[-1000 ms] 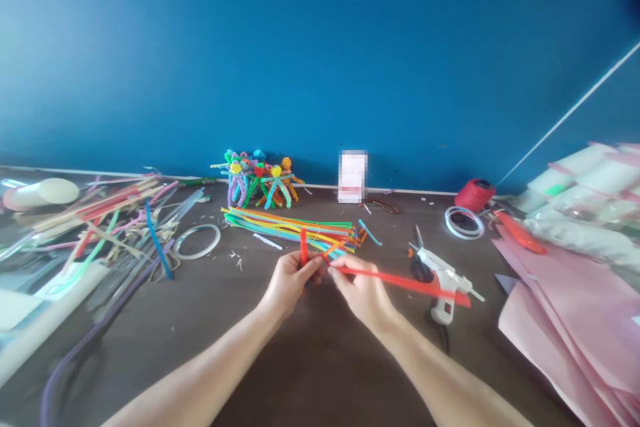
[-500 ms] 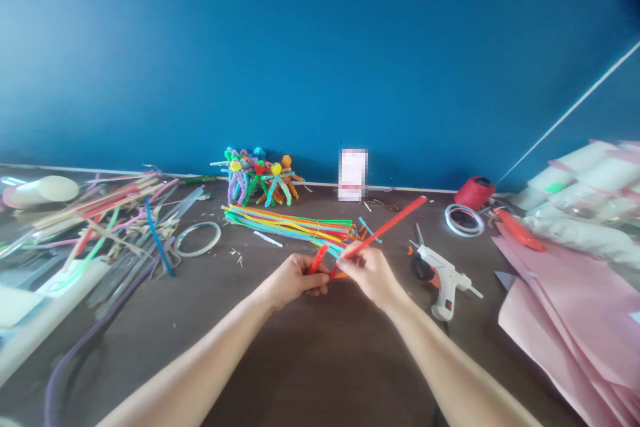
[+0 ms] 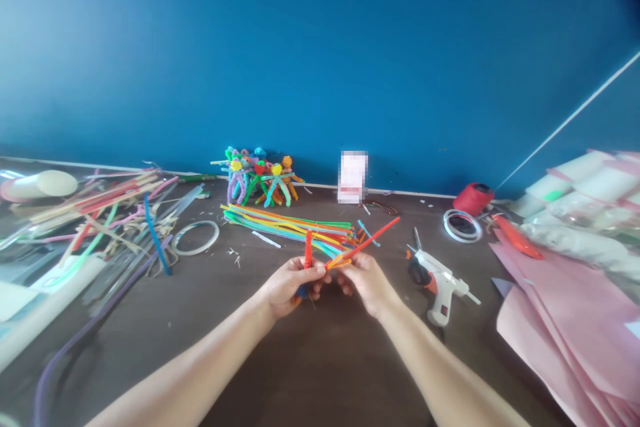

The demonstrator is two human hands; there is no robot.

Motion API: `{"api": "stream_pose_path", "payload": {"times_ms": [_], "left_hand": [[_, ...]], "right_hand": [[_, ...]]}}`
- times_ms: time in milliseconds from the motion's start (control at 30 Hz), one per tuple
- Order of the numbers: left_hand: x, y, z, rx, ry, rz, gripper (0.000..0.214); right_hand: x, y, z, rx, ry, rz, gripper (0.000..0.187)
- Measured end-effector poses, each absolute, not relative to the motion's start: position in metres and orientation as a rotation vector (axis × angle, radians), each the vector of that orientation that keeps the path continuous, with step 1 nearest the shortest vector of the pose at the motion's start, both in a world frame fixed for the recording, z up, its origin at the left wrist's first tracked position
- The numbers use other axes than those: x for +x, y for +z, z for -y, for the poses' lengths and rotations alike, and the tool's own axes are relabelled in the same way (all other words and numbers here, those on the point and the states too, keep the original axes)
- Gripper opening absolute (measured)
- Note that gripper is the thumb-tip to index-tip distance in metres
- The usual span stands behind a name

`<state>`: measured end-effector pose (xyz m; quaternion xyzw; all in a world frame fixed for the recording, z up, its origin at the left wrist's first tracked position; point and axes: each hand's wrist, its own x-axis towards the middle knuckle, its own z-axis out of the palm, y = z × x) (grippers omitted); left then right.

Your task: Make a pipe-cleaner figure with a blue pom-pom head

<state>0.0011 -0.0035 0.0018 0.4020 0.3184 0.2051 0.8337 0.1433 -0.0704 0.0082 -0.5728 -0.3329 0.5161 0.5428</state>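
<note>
My left hand (image 3: 295, 283) is closed around a red coiled pipe cleaner piece (image 3: 309, 250) that stands up above the thumb; a bit of blue and orange shows under the fingers. My right hand (image 3: 364, 280) pinches a straight red pipe cleaner (image 3: 376, 236), which slants up to the right, together with an orange strand near the fingertips. The two hands nearly meet, and the strands run between them. Just beyond them lies a bundle of coloured pipe cleaners (image 3: 290, 223). Farther back stand several small pipe cleaner figures (image 3: 260, 177) against the blue wall.
To the right lie a white glue gun (image 3: 443, 277), a red thread spool (image 3: 473, 200), tape rings (image 3: 463, 225), a red-handled cutter (image 3: 517, 237) and pink sheets (image 3: 560, 320). On the left are a tape ring (image 3: 197, 238) and a heap of sticks and pipe cleaners (image 3: 110, 220).
The coiled red piece has turned more upright in my left hand. The long red pipe cleaner has dipped and shifted left with my right hand; the orange strand now shows between the hands.
</note>
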Motion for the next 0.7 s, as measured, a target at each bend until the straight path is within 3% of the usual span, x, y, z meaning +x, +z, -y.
{"api": "stream_pose_path", "payload": {"times_ms": [167,467,700], "left_hand": [[0.005,0.003,0.006,0.762,0.585,-0.742,0.023],[0.008,0.002,0.012,0.919,0.576,-0.692,0.019],[-0.001,0.002,0.002,0.701,0.409,-0.528,0.021]], "right_hand": [[0.135,0.009,0.073,-1.351,1.188,0.897,0.021],[0.133,0.013,0.077,-1.417,0.817,1.146,0.016],[0.139,0.006,0.073,-1.410,0.890,1.053,0.019]]}}
